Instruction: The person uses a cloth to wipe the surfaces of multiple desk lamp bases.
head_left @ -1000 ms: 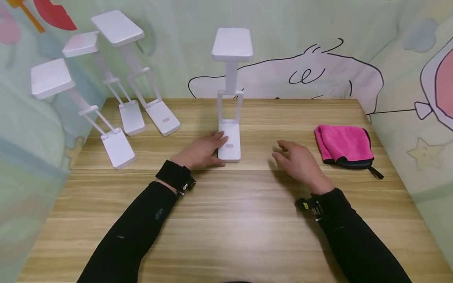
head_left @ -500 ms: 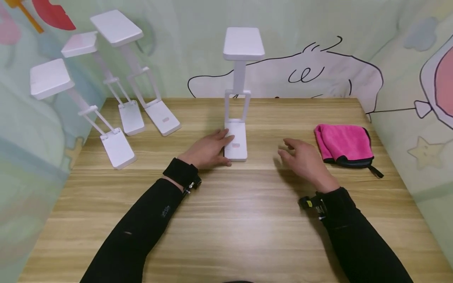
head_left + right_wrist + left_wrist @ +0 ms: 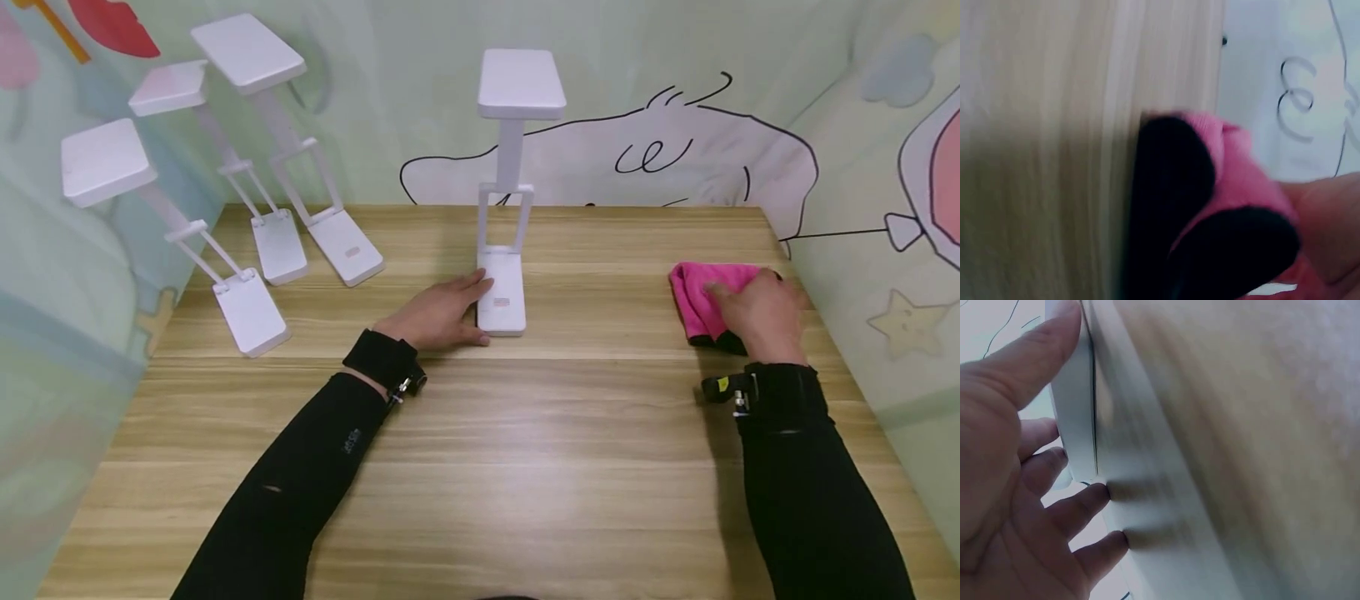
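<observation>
A white folding desk lamp (image 3: 501,292) stands upright near the middle of the table, its flat head raised. My left hand (image 3: 442,312) rests against the left side of its base, fingers fairly straight. In the left wrist view the thumb (image 3: 1041,350) touches the base's side (image 3: 1075,412) and the other fingers are spread beside it. At the right, my right hand (image 3: 765,312) grips a folded pink cloth (image 3: 693,300) with dark edging. The right wrist view shows the cloth (image 3: 1244,178) bulging beside the hand, with the fingertips hidden.
Several more things stand about: three similar white lamps, one in front (image 3: 251,312), one behind it (image 3: 280,246) and one nearer the middle (image 3: 347,247), are grouped at the table's left. Printed fabric (image 3: 637,50) hangs behind the table (image 3: 525,467) and on both sides.
The middle lamp has slid a little to the right with my left hand against it. My right hand has moved right, from beside the cloth onto it, and grips it.
</observation>
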A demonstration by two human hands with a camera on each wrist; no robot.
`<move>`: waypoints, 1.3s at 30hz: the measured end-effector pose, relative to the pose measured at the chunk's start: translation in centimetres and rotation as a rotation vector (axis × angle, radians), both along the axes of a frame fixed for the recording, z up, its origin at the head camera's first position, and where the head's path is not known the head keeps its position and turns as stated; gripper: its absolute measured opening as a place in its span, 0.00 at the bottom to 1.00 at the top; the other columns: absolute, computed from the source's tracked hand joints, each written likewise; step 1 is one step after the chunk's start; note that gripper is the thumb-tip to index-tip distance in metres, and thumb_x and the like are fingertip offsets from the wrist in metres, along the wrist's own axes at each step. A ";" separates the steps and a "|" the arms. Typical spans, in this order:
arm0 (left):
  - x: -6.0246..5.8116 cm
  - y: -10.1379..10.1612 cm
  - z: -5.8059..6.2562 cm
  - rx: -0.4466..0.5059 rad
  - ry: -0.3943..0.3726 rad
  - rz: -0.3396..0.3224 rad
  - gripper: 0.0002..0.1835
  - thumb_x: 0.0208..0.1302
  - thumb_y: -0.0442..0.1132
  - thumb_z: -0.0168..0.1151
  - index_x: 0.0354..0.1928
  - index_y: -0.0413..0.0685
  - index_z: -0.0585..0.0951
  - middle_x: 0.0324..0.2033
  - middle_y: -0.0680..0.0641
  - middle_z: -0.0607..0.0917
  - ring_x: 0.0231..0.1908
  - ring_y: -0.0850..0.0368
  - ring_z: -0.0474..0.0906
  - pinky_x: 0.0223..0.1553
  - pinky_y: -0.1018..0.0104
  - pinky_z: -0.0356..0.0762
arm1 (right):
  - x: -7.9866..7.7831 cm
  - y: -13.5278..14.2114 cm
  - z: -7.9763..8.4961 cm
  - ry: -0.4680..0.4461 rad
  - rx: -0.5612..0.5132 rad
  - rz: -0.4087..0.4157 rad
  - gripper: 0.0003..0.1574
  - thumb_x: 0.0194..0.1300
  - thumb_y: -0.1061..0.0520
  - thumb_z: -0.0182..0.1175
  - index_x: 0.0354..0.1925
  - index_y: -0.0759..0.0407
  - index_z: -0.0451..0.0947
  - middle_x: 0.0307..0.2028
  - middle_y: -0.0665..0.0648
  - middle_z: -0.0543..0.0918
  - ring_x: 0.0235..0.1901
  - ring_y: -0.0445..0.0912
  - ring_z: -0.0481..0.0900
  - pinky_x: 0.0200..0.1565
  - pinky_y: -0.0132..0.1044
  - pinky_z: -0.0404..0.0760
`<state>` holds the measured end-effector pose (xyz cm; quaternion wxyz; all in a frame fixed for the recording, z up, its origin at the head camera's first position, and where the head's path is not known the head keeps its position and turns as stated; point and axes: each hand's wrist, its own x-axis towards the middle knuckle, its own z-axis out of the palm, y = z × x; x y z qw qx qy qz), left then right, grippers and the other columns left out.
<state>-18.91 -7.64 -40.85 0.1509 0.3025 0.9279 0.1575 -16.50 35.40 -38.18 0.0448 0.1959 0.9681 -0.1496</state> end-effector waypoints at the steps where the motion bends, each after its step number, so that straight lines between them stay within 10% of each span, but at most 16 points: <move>1: 0.0 -0.1 0.0 0.010 -0.017 0.001 0.50 0.54 0.62 0.60 0.73 0.53 0.50 0.74 0.48 0.46 0.72 0.50 0.47 0.70 0.54 0.54 | -0.1 0.0 -0.1 -0.034 0.007 0.010 0.65 0.55 0.21 0.42 0.54 0.84 0.62 0.51 0.87 0.64 0.52 0.79 0.58 0.48 0.69 0.61; 12: -0.1 -0.5 0.6 0.043 -0.061 0.003 0.48 0.55 0.63 0.59 0.73 0.54 0.50 0.74 0.50 0.45 0.73 0.51 0.45 0.71 0.53 0.51 | -0.5 -5.3 -1.0 -0.002 0.055 0.280 0.71 0.44 0.16 0.49 0.55 0.80 0.62 0.50 0.85 0.62 0.49 0.78 0.56 0.40 0.73 0.61; 20: -0.5 -1.0 0.6 0.112 -0.078 0.006 0.45 0.55 0.63 0.58 0.71 0.53 0.57 0.73 0.48 0.51 0.72 0.51 0.48 0.71 0.53 0.52 | -0.7 -6.6 -1.4 0.119 0.027 0.427 0.20 0.56 0.49 0.60 0.34 0.67 0.74 0.31 0.69 0.74 0.33 0.64 0.70 0.30 0.55 0.68; 25: -2.5 -2.1 0.8 0.212 -0.127 0.167 0.39 0.56 0.61 0.59 0.68 0.54 0.65 0.69 0.48 0.65 0.68 0.54 0.59 0.68 0.56 0.59 | -1.0 -6.9 -1.0 0.116 -0.138 0.455 0.13 0.57 0.58 0.58 0.38 0.66 0.75 0.29 0.64 0.72 0.28 0.55 0.69 0.27 0.41 0.63; 33: -5.8 -2.2 0.0 0.110 -0.220 0.237 0.59 0.45 0.68 0.63 0.73 0.53 0.46 0.73 0.42 0.50 0.73 0.43 0.39 0.72 0.44 0.41 | -1.5 -9.6 -1.7 0.191 -0.073 0.593 0.24 0.54 0.62 0.58 0.50 0.69 0.74 0.45 0.72 0.73 0.45 0.64 0.66 0.45 0.58 0.65; 39: -6.5 -0.8 -0.7 0.098 -0.255 0.234 0.65 0.34 0.74 0.64 0.73 0.59 0.45 0.74 0.48 0.47 0.73 0.44 0.27 0.68 0.37 0.22 | -0.7 -8.9 -1.9 0.028 -0.014 0.567 0.49 0.52 0.33 0.61 0.66 0.54 0.63 0.66 0.74 0.53 0.64 0.74 0.47 0.53 0.78 0.47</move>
